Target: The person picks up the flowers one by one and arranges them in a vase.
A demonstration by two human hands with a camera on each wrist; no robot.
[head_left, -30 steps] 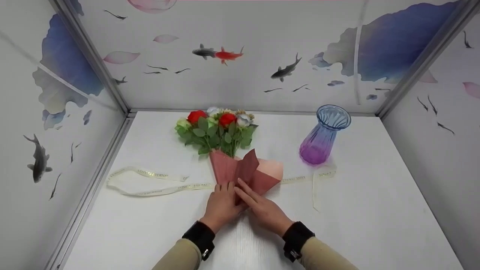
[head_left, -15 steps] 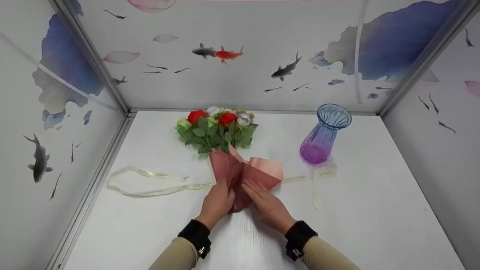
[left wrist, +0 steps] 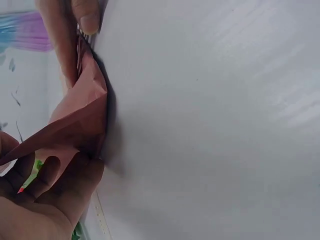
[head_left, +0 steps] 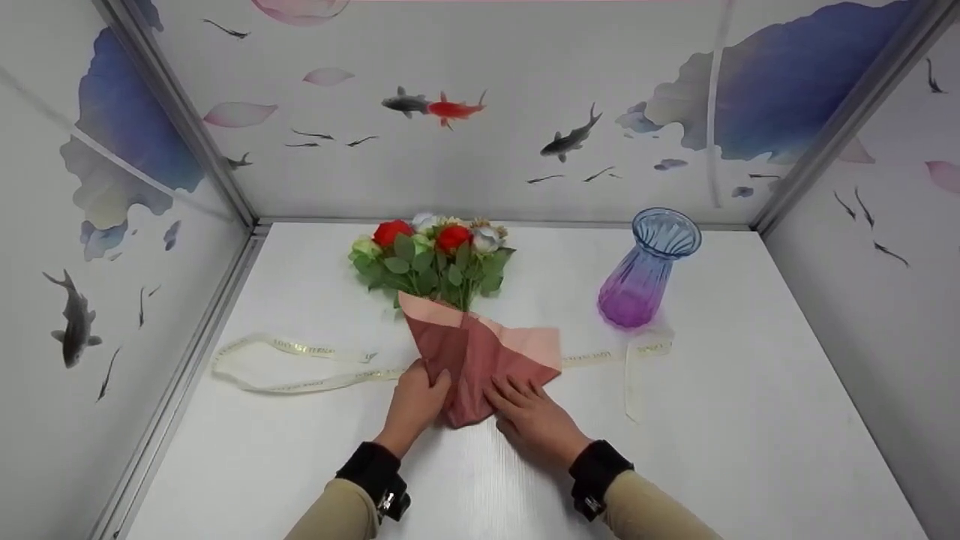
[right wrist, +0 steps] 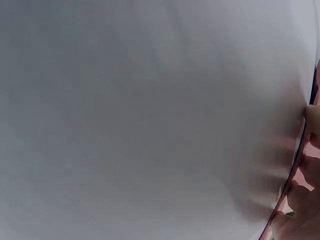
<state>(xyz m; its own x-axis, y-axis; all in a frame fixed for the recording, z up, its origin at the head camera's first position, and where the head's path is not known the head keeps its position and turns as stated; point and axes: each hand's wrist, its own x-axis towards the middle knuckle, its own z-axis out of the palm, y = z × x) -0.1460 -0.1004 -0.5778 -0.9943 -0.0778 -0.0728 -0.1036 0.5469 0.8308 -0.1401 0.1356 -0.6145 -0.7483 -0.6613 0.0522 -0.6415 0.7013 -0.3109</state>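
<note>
A bouquet of artificial flowers (head_left: 431, 262), with red, pale green and bluish-white blooms, lies on the table, its lower stems covered by dusty-pink wrapping paper (head_left: 487, 352). My left hand (head_left: 414, 401) pinches the paper's left side between thumb and fingers; the left wrist view shows the folded paper (left wrist: 80, 115) between them. On the lower right of the wrap rests my right hand (head_left: 536, 416), fingers extended over the paper. In the right wrist view its fingertips (right wrist: 305, 170) touch the paper's edge. A cream ribbon with gold lettering (head_left: 300, 388) runs beneath the wrap and emerges on both sides.
A blue-to-purple glass vase (head_left: 637, 277) stands at the back right, near the ribbon's right end (head_left: 649, 349). White printed panels (head_left: 480, 180) enclose the white table (head_left: 750, 390) at the back and both sides.
My left hand has moved left, drawing a flap of the paper over to the left across the stems. The right hand has shifted slightly right and stays on the paper.
</note>
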